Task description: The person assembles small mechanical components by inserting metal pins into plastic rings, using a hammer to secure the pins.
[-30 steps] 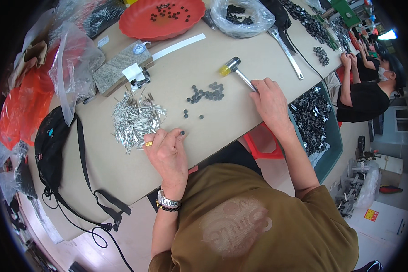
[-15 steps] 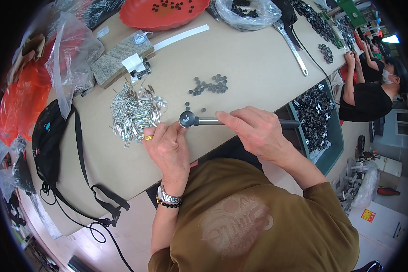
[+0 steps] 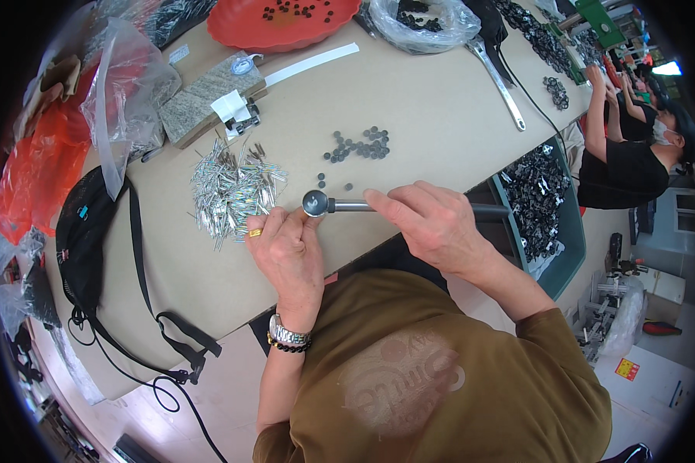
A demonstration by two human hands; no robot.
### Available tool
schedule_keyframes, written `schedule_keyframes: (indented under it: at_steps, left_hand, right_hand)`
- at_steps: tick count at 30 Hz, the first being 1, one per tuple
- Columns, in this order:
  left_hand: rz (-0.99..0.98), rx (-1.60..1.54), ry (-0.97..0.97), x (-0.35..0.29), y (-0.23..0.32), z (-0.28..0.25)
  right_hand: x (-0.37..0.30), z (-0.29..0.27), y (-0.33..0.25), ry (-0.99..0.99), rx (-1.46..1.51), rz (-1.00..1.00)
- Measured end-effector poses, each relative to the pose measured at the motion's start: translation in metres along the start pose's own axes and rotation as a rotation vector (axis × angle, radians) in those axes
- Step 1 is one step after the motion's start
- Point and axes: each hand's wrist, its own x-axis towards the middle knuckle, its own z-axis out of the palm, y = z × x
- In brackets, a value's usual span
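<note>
Table: its beige top carried the work, its near edge running slantwise before the person.
Strapped bag: black, lay at the table's left.
Crate: dark green, stood beyond the table's right edge, full of black parts.
Dish: red, wavy-rimmed, sat at the far edge with small black pieces in it.
Hammer: its shaft pointed left, its round head at the left fingertips.
Metal pins: heaped just beyond the left hand.
Right hand: its grip was closed around the hammer.
Left hand: fingers bent; the hammer head hid the fingertips, so I could not tell its grip.
Discs: dark grey, lay loosely clustered right of the pins, three nearer the hammer head.
</note>
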Motion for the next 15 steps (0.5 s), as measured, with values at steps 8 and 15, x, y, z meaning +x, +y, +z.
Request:
schedule_keyframes:
  at_steps: [8, 15]
  left_hand:
    - [0.101, -0.009, 0.02, 0.005, 0.014, -0.012]
    - [0.09, -0.031, -0.058, 0.138, 0.015, 0.006]
  right_hand:
    - [-0.01, -0.014, 0.034, 0.299, 0.288, 0.418]
    - [-0.021, 0.005, 0.082, 0.186, 0.074, 0.743]
